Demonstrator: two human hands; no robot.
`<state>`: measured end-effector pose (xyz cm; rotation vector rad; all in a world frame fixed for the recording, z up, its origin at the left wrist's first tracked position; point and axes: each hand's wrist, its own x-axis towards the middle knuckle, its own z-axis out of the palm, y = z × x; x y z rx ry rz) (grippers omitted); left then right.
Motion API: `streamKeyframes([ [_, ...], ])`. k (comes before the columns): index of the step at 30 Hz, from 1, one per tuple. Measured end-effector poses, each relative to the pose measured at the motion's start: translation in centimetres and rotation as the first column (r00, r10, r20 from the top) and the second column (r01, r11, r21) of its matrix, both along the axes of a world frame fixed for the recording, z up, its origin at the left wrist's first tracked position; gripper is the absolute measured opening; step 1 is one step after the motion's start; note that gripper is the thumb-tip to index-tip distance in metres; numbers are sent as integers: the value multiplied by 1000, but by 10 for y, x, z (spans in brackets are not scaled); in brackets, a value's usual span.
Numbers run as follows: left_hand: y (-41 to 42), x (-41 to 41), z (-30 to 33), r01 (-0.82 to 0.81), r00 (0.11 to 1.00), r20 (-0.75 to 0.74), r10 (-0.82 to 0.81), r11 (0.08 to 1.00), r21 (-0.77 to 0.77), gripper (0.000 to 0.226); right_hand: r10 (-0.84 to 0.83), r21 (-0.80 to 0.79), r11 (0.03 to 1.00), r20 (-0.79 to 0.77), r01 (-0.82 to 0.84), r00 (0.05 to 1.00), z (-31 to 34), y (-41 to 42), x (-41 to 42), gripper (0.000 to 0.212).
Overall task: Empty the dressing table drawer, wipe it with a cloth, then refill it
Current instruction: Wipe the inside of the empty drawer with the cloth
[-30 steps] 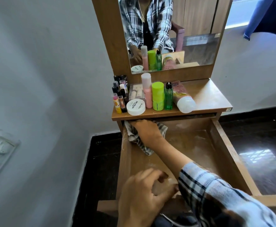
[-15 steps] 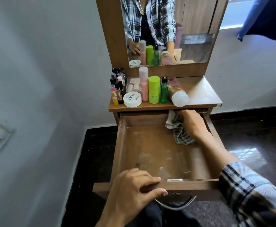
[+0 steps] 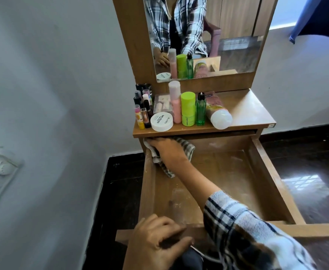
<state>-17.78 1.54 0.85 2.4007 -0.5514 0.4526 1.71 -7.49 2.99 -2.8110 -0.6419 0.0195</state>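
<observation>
Wiping is the step in hand, by the look of it. The drawer [image 3: 273,184] stands pulled well out below the worktop [image 3: 247,112] and holds nothing but the cloth [image 3: 187,151], so the emptying looks done; the bottles, tubes and a round white jar [image 3: 161,121] stand crowded on the worktop's left half, waiting to go back. Refilling is all still to do.

The right hand [image 3: 167,151] presses the checked cloth into the far left corner of the drawer, fingers curled over it, up under the worktop's edge. The left hand [image 3: 156,238] grips the drawer's front edge, fingers bent over the rim.

Pale dusty smears and scuffs show on the drawer's brown wooden floor, mostly towards the near half and along the right wall, so more wiping seems needed.
</observation>
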Motion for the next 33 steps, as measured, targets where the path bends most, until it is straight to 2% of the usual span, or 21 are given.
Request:
streamKeyframes([
  [6, 1, -2, 6, -33, 998, -44, 34, 999, 12, 40, 92, -144, 987, 99, -78, 991, -2, 9, 4, 68],
  [10, -1, -5, 13, -52, 994, -97, 56, 998, 42, 42, 88, -86, 993, 78, -81, 993, 0, 0, 4, 68],
  [14, -6, -6, 17, -90, 988, -122, 90, 996, 6, 37, 8, -50, 999, 79, -4, 997, -3, -39, 0, 51],
  [19, -12, -8, 20, -124, 985, -139, 106, 984, -130, 45, -162, -18, 986, 90, 164, 983, -9, -116, -10, 37],
  [24, -12, -9, 20, -134, 977, -186, 106, 980, -149, 45, -415, -105, 896, 153, 432, 897, -1, -188, -21, 24],
  [29, -10, -9, 19, -154, 962, -244, 118, 979, -133, 48, -572, -51, 809, 166, 586, 803, -2, -160, -18, 29],
  [31, -9, -9, 19, -146, 963, -242, 118, 984, -102, 48, -573, -23, 813, 147, 582, 806, -2, -142, -17, 28],
  [33, -9, -9, 21, -145, 964, -232, 129, 988, -56, 47, -510, -25, 856, 120, 516, 852, -3, -111, -16, 29],
])
